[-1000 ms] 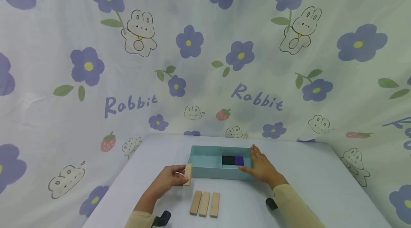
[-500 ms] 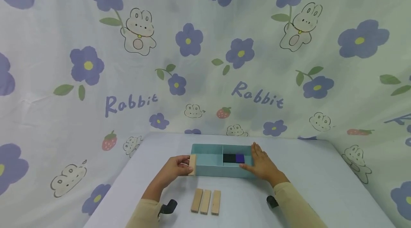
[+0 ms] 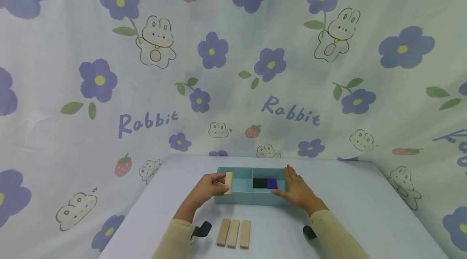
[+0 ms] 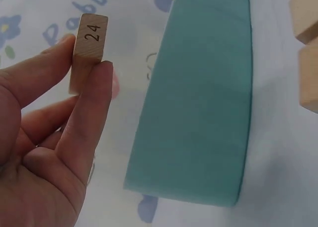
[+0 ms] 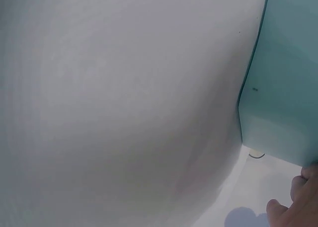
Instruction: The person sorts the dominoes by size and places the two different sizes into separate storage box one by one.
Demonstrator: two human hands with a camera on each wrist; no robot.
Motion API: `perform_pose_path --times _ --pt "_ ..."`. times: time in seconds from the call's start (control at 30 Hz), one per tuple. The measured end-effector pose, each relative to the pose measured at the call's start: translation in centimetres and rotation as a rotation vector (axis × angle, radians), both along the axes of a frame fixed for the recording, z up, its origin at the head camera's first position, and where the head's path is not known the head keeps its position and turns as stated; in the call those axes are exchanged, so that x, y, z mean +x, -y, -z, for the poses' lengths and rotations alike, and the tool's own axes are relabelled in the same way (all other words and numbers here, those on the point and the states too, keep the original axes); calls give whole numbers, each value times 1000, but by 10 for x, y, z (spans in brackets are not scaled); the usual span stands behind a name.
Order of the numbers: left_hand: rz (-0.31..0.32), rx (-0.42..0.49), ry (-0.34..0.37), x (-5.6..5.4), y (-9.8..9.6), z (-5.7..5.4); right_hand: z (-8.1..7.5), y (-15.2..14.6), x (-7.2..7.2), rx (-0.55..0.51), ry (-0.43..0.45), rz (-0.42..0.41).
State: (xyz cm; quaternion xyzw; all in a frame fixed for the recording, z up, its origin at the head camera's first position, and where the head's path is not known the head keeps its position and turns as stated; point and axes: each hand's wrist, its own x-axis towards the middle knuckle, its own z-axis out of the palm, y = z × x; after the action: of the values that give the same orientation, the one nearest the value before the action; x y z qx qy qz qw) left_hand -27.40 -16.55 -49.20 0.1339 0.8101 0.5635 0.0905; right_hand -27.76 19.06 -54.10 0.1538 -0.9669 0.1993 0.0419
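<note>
My left hand [image 3: 208, 188] pinches a wooden block [image 3: 228, 183] between thumb and fingers, holding it upright above the left compartment of a teal box [image 3: 240, 199]. In the left wrist view the number 24 shows on the end of that wooden block [image 4: 89, 40]. At the box's right end rests my right hand [image 3: 300, 192], its fingers extended along the side and its thumb at the front rim. Inside the right compartment lie a black piece [image 3: 260, 183] and a purple piece [image 3: 272, 183]. Only part of the right hand [image 5: 298, 202] shows in the right wrist view.
Three more wooden blocks [image 3: 233, 234] lie side by side on the white table [image 3: 284, 230], in front of the box. A divider [image 3: 252, 180] splits the box in two. Behind the table hangs a curtain [image 3: 233, 88] printed with flowers and rabbits.
My left hand has carried the wooden block rightward and up, from beside the box's front left corner to above its left compartment. The right hand has stayed at the box's right end.
</note>
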Motion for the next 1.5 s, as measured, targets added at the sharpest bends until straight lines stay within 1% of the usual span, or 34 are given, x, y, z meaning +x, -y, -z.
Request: perform_pose_path --times 0.17,0.4,0.5,0.7,0.87,0.97,1.07,1.17,1.27,1.4,1.5 --pt "25 19 10 -13 -6 -6 1 0 -2 18 -6 7" --pt "-2 -10 68 -31 -9 -6 2 0 -3 6 9 3" --pt "12 -9 74 -38 -11 -7 1 0 -2 10 11 1" --pt "47 22 104 -51 -17 -12 -1 2 -5 8 6 1" --pt "69 17 131 -54 -28 -12 -1 3 -5 10 11 3" --pt "86 9 149 -54 -38 -9 1 1 -4 21 18 11" --pt "84 1 163 -58 -45 -5 1 0 -3 20 18 13" --pt "84 -33 168 -61 -52 -3 1 -1 -3 18 14 7" --pt "100 -78 167 -63 -59 -2 -1 -3 -3 12 13 10" --pt "105 -142 161 -61 -62 2 -1 -2 -2 5 17 8" --pt "90 -209 160 -61 -62 4 0 -1 -2 10 32 4"
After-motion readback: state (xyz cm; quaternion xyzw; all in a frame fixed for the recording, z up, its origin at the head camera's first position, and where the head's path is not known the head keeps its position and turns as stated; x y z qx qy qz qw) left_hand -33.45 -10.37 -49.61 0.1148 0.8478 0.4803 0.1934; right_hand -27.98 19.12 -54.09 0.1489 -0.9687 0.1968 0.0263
